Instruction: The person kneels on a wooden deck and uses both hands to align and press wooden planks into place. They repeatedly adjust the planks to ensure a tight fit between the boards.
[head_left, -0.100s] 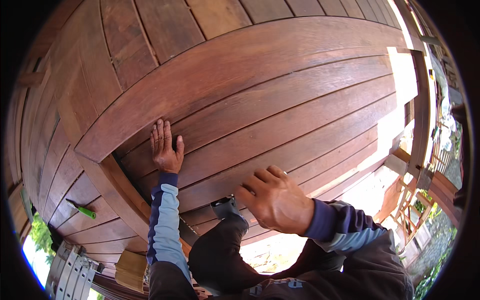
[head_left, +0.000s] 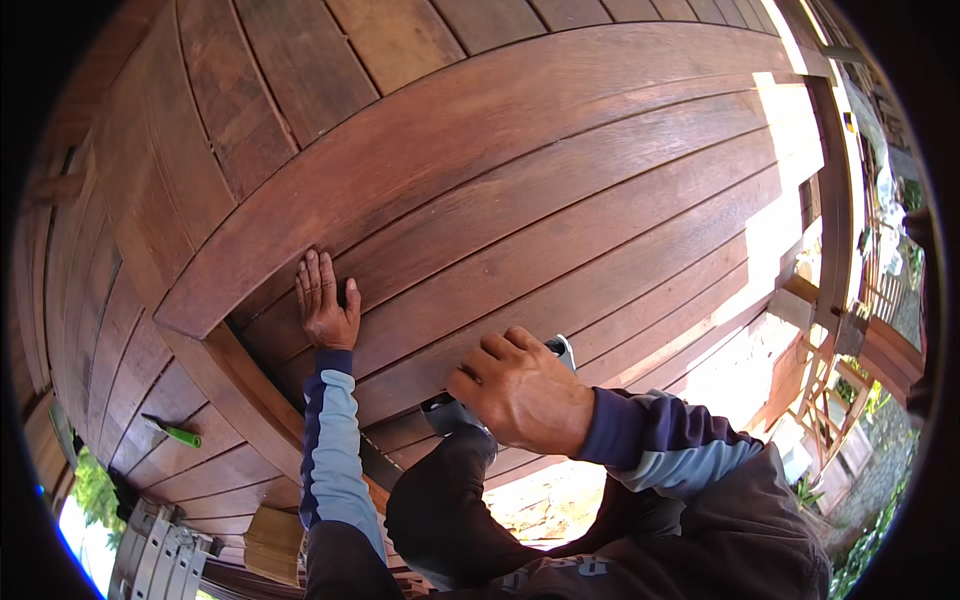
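Looks down from the person's head, upright and unmirrored, onto the wooden planks (head_left: 560, 225) from within arm's reach, as shown by the left hand (head_left: 329, 310) flat on them. Spreads wide enough to catch foliage (head_left: 95, 490) beyond the planks on the left, bending straight edges toward a dark round rim.

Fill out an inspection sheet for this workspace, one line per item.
Surface: reddish-brown wooden planks with seams; a wide frame board borders them; bright sunlight at right.
Things at hand: silvery object behind the right hand, mostly hidden; exact kind unclear.
Clutter: green-handled tool on boards at left; silvery ladder-like metal frame and brown boxlike object at lower left.
Hands: left hand palm down on the planks; right hand curled, grip hidden.
Cables: nothing seen.
Surroundings: greenery at lower left; timber beam at right.
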